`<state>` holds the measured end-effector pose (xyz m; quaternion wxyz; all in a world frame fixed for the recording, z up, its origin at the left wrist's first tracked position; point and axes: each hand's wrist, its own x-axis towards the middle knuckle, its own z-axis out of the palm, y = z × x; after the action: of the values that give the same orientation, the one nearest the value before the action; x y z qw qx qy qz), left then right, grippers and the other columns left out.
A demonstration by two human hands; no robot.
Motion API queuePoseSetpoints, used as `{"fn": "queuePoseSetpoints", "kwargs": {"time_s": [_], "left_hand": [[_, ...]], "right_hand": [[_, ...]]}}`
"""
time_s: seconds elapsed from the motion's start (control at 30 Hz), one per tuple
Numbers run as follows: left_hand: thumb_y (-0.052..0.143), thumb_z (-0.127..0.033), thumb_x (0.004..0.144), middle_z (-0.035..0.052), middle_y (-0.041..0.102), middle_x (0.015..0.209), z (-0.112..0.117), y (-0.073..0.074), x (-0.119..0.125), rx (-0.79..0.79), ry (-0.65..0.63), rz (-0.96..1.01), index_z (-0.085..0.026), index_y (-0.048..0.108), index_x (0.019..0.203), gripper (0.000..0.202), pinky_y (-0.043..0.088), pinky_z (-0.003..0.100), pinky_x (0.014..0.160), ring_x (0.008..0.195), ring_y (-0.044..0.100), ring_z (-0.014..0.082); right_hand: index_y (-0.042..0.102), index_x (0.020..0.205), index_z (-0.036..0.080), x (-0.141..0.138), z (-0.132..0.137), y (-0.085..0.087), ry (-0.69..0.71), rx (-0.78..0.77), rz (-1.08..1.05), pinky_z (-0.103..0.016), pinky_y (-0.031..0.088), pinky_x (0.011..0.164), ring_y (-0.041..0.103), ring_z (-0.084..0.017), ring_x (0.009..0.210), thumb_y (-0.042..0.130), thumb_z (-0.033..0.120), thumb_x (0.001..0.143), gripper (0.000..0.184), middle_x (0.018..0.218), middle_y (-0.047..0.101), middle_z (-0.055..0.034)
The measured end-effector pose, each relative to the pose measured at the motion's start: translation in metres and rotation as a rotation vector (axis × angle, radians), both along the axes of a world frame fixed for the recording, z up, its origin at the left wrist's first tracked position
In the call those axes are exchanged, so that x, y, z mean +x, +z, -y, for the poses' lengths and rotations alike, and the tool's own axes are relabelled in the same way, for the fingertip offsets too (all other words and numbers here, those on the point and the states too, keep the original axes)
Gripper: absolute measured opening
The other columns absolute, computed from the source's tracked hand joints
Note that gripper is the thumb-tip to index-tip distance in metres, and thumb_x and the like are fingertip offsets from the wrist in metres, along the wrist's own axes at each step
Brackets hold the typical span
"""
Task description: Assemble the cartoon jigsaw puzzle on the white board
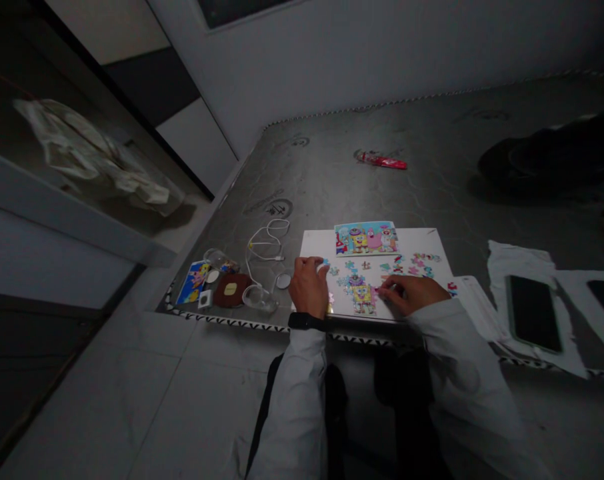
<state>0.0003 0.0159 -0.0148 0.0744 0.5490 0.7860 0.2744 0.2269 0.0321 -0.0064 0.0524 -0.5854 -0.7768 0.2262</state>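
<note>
On the white board point(435, 243) lies a partly joined jigsaw puzzle point(363, 298) showing a yellow cartoon sponge figure. My right hand point(415, 293) comes in from the right, its thumb and fingertips pinched on a small pink puzzle piece point(376, 291) at the joined section's right side. My left hand point(309, 287) rests at the board's left edge beside a few loose pieces, fingers bent, with a gap between thumb and forefinger. Loose puzzle pieces point(419, 270) are scattered over the right half. Behind them is the colourful picture card point(367, 239) with cartoon figures.
Left of the board are a white cable point(251, 257), a brown case point(232, 290), a white charger point(205, 298) and a blue picture packet point(193, 283). A phone point(535, 313) lies right on white paper. A red wrapper point(387, 162) and a dark object point(547, 160) are farther back.
</note>
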Motion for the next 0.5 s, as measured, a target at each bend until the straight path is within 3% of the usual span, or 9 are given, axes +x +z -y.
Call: {"fn": "queuePoseSetpoints", "kwargs": {"time_s": [0.5], "left_hand": [[0.063,-0.025,0.092,0.0053,0.063,0.112,0.002,0.006,0.002,-0.06,0.005,-0.03,-0.023,0.069,0.105,0.014,0.049,0.029,0.079,0.095,0.066,0.0191]], "right_hand": [[0.074,0.09,0.03,0.013,-0.004,0.002,-0.035,-0.035,0.039,-0.029,0.039,0.064,0.065,-0.018,0.071,0.055,0.046,0.086,0.026,0.078,0.074,0.0002]]}}
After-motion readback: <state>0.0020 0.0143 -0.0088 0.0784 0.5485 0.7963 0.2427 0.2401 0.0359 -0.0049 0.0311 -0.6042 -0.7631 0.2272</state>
